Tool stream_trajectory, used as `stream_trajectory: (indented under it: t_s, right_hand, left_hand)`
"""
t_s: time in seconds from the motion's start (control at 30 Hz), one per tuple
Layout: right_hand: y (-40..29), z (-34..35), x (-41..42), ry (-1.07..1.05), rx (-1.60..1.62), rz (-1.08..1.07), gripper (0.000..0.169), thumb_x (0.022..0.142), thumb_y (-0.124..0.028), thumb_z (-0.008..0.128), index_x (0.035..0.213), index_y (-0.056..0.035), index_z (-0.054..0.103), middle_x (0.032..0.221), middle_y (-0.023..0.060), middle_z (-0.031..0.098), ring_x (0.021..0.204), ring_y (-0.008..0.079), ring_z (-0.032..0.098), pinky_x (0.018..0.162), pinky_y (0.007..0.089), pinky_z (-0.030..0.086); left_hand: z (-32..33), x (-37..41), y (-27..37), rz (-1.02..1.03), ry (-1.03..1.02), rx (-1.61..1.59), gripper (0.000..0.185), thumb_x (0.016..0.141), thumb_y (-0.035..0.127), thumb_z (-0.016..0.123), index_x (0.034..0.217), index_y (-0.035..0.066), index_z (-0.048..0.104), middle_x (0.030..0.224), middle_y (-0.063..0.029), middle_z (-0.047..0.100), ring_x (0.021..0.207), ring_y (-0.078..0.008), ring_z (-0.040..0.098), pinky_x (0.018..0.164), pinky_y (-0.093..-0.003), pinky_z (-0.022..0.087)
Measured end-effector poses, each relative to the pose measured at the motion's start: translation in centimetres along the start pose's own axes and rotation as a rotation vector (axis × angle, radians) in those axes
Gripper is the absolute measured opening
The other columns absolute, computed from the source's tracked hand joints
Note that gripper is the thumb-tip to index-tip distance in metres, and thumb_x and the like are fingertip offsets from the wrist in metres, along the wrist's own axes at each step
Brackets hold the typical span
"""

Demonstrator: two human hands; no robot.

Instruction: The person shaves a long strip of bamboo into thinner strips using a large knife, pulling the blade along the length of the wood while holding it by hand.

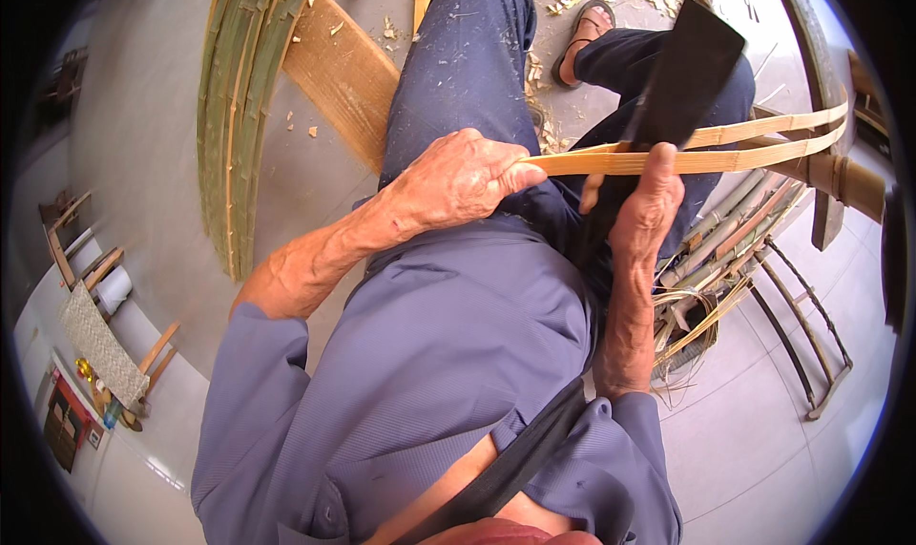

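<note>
My left hand (494,173) is closed around the near end of a pale bamboo strip (630,163), in front of my lap. Beyond it the bamboo runs to the right as two slats, which bend together at the far right. A broad dark cleaver-like knife (690,72) stands between the slats, its blade tilted up and to the right. My right hand (647,201) grips this knife, with the thumb pressed against the front slat. Its handle is mostly hidden by the hand and the dark trousers.
Long green bamboo strips (236,115) stand at the left beside a wooden plank (343,72). Shavings (565,1) litter the floor ahead. At the right are a wooden frame (823,115), split bamboo lengths (737,223), a coil of thin strips (701,316) and a bow saw (809,330).
</note>
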State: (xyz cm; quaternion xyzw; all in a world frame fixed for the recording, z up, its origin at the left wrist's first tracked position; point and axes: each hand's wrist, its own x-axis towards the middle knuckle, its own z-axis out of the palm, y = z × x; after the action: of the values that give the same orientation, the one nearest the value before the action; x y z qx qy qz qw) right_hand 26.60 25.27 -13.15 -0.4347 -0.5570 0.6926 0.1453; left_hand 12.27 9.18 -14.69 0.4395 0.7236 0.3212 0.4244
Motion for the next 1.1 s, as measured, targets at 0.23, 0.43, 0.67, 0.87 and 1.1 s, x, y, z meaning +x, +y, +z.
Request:
stream_trajectory:
  t_s: [0.23, 0.43, 0.67, 0.87, 1.1]
  right_hand:
    - [2.0, 1.5, -1.0, -0.172, -0.109, 0.014, 0.051, 0.104, -0.041, 0.054, 0.083, 0.0033, 0.067, 0.059, 0.0047, 0.059, 0.047, 0.0113, 0.055, 0.044, 0.0275, 0.044]
    - [0.5, 0.2, -0.1, -0.126, -0.003, -0.017, 0.063, 0.105, -0.051, 0.046, 0.079, 0.0029, 0.067, 0.055, 0.0052, 0.058, 0.047, 0.0129, 0.056, 0.044, 0.0274, 0.045]
    - [2.5, 1.3, -0.9, -0.126, -0.19, -0.084, 0.059, 0.105, -0.048, 0.048, 0.084, 0.004, 0.066, 0.058, 0.0043, 0.059, 0.047, 0.0113, 0.055, 0.043, 0.0264, 0.043]
    - [0.0, -0.8, 0.4, -0.027, -0.038, -0.003, 0.065, 0.103, -0.056, 0.047, 0.08, 0.0021, 0.065, 0.06, 0.0065, 0.062, 0.048, 0.0135, 0.058, 0.045, 0.0276, 0.048]
    - [2.6, 1.2, -0.8, -0.13, -0.189, -0.036, 0.047, 0.105, -0.037, 0.054, 0.084, 0.0033, 0.063, 0.059, 0.0058, 0.059, 0.047, 0.0128, 0.055, 0.043, 0.0266, 0.043]
  left_hand:
    - [1.0, 2.0, 1.1, 0.034, 0.04, -0.163, 0.049, 0.104, 0.042, 0.048, 0.085, 0.002, 0.067, 0.07, -0.021, 0.064, 0.071, -0.0445, 0.063, 0.064, -0.0499, 0.049]
    - [1.0, 0.9, -0.4, 0.114, 0.052, -0.136, 0.051, 0.106, 0.043, 0.046, 0.083, 0.001, 0.063, 0.067, -0.0163, 0.059, 0.06, -0.0384, 0.057, 0.057, -0.0438, 0.047]
    - [2.1, 2.7, 0.0, 0.13, 0.056, -0.2, 0.048, 0.104, 0.045, 0.048, 0.09, 0.005, 0.071, 0.071, -0.0169, 0.067, 0.069, -0.0402, 0.065, 0.061, -0.0446, 0.051]
    - [1.5, 0.2, -0.1, 0.031, 0.075, -0.016, 0.051, 0.106, 0.044, 0.044, 0.086, 0.003, 0.067, 0.068, -0.0187, 0.062, 0.065, -0.0431, 0.06, 0.058, -0.0471, 0.048]
    - [2.8, 1.2, 0.0, 0.006, 0.037, -0.211, 0.042, 0.104, 0.042, 0.045, 0.092, 0.016, 0.075, 0.074, -0.0158, 0.068, 0.073, -0.0405, 0.066, 0.066, -0.0484, 0.051]
